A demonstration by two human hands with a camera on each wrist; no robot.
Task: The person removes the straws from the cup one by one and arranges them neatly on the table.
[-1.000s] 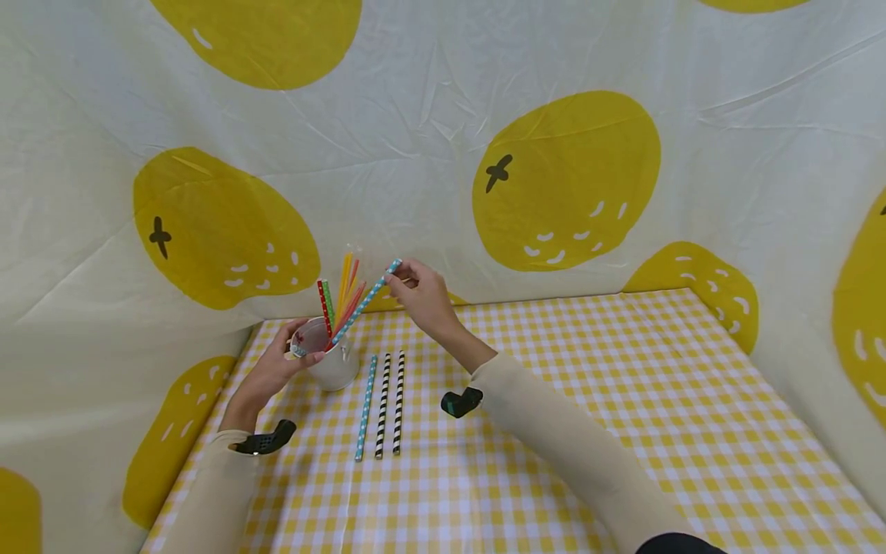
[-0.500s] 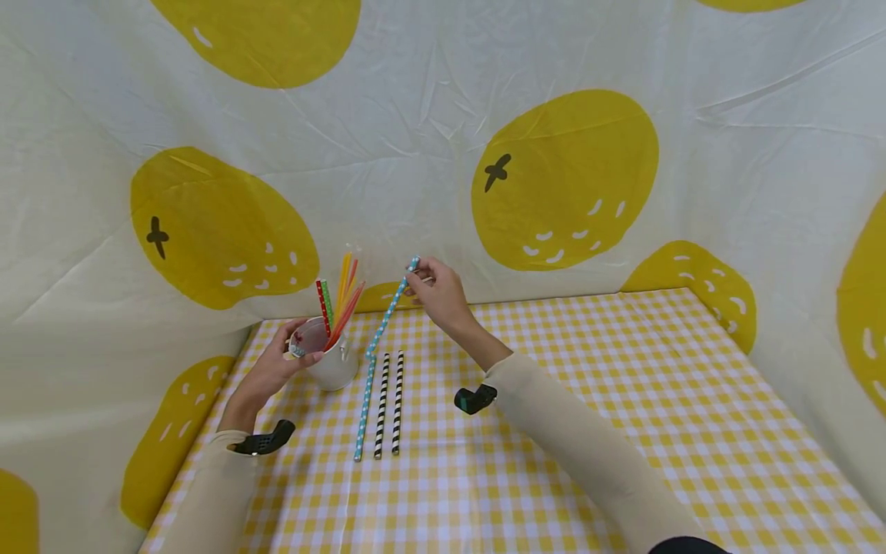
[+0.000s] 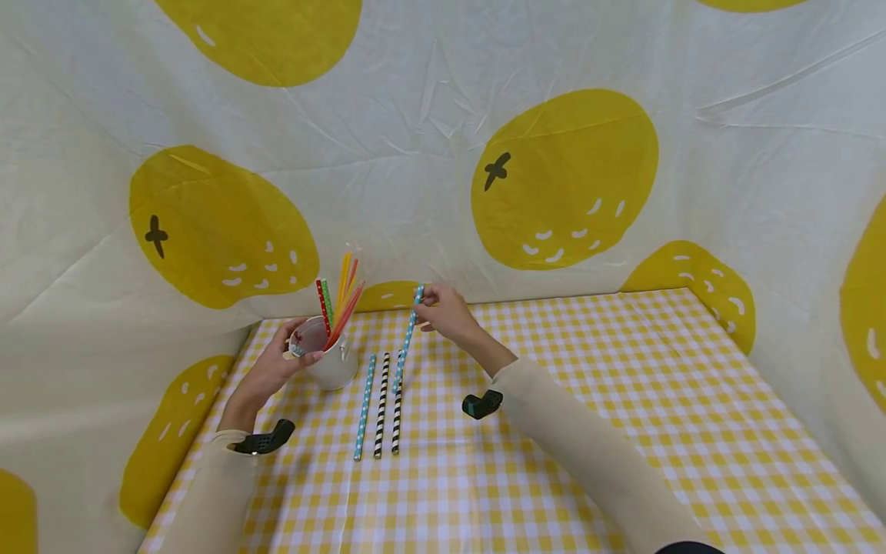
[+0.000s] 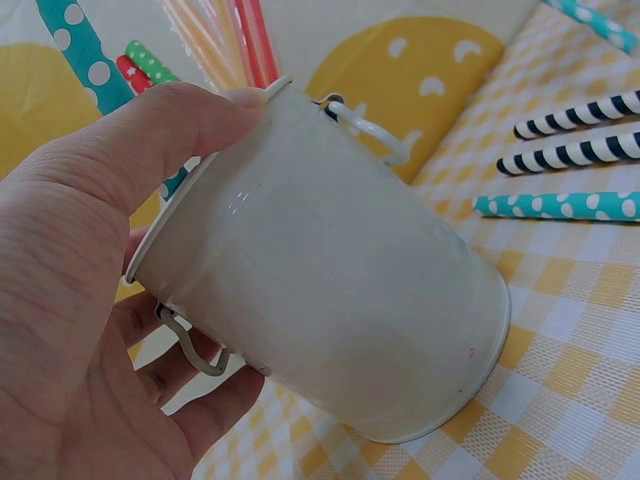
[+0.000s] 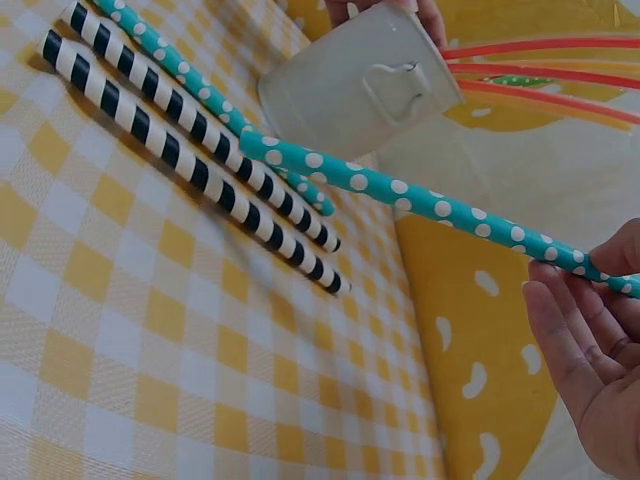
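My left hand [image 3: 271, 368] grips a small white metal bucket [image 4: 330, 260] at its rim, thumb on the near side. Several straws stand in the bucket, among them a red dotted straw [image 3: 322, 302], a yellow straw [image 3: 344, 277] and translucent red straws [image 5: 545, 45]. Between thumb and fingers, my right hand [image 3: 448, 314] pinches a turquoise dotted straw [image 5: 400, 195] near its top end. The straw slants down over the striped straws; whether its lower tip touches them I cannot tell. On the table lie another turquoise dotted straw [image 3: 365, 408] and two black-and-white striped straws [image 3: 382, 408], roughly parallel.
A yellow-and-white checked cloth [image 3: 588, 400] covers the table. Behind it hangs a white curtain [image 3: 415, 192] printed with large yellow fruit, meeting the table's back edge. The bucket stands near the table's left back corner.
My right hand has drawn the turquoise dotted straw out of the bucket, carried it rightward, then lowered it over the striped straws. The left hand and bucket have stayed put.
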